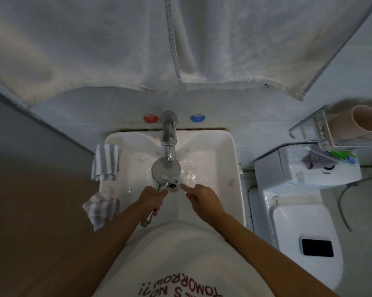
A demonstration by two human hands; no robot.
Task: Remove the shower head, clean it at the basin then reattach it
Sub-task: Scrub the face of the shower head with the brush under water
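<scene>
Shower head [165,170] sat over the basin [219,151], round face up, directly under the tap [169,138] spout at 12 o'clock from the hands. Left hand [153,199] gripped its chrome handle, fingers curled round it, handle end sticking out below the fist toward 6 o'clock. Right hand [202,199] at 3 o'clock of the left, index finger extended toward the drain; it seemed to pinch a thin white brush [170,180] lying across the lower edge of the head's face, but blur and water made that hard to confirm. Water pooled in the basin at 2 o'clock of the head.

Striped blue-white cloth [105,161] draped on the basin's left rim at 9 o'clock; a second purplish striped cloth [102,205] hung on the rim below it, around 8 o'clock. Red knob [151,118] and blue knob [197,118] flanked the tap base on the wall. Large white towel [138,43] hung across the top. Toilet [298,221] at 3 o'clock of the basin, with a dark phone [317,247] on its lid. Wire rack [318,129] with pink cups [365,121] at upper right.
</scene>
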